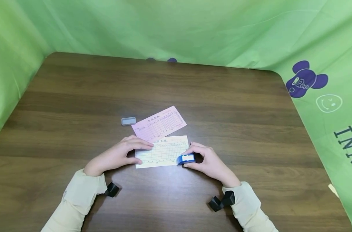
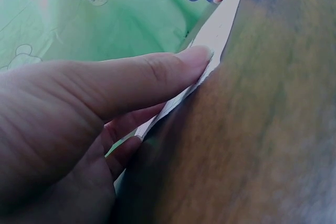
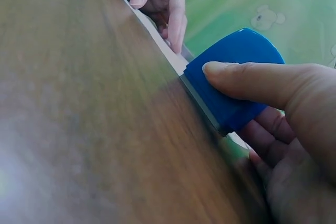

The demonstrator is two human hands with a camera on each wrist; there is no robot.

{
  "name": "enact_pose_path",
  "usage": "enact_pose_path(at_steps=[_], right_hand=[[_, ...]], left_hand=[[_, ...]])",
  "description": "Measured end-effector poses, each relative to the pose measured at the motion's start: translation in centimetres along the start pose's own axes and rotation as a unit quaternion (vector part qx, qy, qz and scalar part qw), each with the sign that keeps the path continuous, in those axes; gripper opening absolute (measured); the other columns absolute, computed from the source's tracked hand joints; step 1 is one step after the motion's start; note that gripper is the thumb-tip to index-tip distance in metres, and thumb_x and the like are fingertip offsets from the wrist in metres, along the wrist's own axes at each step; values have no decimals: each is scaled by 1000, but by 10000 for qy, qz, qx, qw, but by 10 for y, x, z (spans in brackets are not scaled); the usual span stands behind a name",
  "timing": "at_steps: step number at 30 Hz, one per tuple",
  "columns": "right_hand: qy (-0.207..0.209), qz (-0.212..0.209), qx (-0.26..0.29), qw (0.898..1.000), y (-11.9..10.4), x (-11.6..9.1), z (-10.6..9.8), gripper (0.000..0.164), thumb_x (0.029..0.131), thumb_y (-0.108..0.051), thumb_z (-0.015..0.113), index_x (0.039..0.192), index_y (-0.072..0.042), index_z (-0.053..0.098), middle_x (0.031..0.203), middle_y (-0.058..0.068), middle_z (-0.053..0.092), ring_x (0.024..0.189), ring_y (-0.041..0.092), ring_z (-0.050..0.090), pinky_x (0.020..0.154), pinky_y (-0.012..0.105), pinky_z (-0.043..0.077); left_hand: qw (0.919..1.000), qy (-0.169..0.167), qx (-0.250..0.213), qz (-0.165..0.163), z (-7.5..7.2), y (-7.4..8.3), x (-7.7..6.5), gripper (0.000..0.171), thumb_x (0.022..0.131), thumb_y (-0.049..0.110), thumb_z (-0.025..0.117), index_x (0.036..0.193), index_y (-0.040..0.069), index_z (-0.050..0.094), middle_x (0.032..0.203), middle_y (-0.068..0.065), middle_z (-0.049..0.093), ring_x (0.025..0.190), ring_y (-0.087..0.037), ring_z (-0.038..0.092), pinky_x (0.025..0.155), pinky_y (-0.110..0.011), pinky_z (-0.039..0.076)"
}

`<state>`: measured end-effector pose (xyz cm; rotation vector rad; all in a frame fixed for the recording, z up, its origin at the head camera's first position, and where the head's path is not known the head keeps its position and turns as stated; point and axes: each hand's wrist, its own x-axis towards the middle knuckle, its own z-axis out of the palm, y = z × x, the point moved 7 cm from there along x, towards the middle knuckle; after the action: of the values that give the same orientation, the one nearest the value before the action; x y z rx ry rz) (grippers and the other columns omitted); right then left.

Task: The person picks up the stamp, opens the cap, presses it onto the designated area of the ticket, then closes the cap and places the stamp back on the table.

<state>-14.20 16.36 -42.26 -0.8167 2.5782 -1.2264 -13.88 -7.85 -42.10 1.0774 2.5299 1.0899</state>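
From my distant seat I see the left hand (image 1: 122, 153) resting on the left end of a white form (image 1: 164, 153), while the right hand (image 1: 209, 161) grips a white-labelled blue block (image 1: 186, 159) at the form's lower right corner. Beyond lies a pink slip (image 1: 161, 122) (set askew, meeting the form's upper edge), with a small grey case (image 1: 128, 121) just beside it on the brown table (image 1: 251, 112).

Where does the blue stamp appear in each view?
Head: the blue stamp is below centre, slightly right, held by the right hand.
Left wrist: at the top edge, right of centre, cut off.
Right wrist: right of centre, mid-height.
Shared landmark: the white slip.
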Motion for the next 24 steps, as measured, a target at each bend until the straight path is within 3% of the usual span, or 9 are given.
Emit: enact_pose_path(at_steps=[5,10,14,20,24], right_hand=[[-28,91,183,9998,3,-1,0,26,73,-13,84,94,-21,71,98,-7,69,117,21,58,104,17,36],[-107,81,525,9985,5,0,-1,26,75,-12,83,97,-20,70,100,-5,66,103,10,56,96,14,38],[-115,179,859,9961,8,-1,-2,26,76,-11,82,98,-17,69,101,-2,64,104,6,54,97,12,38],[-118,422,1790,9829,12,0,-3,28,80,-2,76,105,-2,64,104,7,59,102,6,54,96,10,41],[-58,506,2139,9755,13,-1,-5,31,81,1,74,109,4,61,106,8,57,105,3,54,97,10,42]], left_hand=[[10000,0,5,41,-1,0,0,51,78,21,78,127,12,63,132,-4,62,122,-24,51,102,-43,34],[10000,7,14,44,-1,1,0,51,78,20,78,126,12,63,131,-4,62,121,-24,52,102,-43,35],[10000,25,11,44,-1,1,0,51,78,20,78,126,11,64,131,-5,63,121,-24,52,101,-43,35],[10000,12,20,16,-1,1,0,50,78,20,78,126,12,64,131,-4,63,121,-24,51,101,-43,35],[10000,-7,5,-8,0,1,0,51,78,20,78,126,12,63,131,-4,62,121,-24,51,101,-43,35]])
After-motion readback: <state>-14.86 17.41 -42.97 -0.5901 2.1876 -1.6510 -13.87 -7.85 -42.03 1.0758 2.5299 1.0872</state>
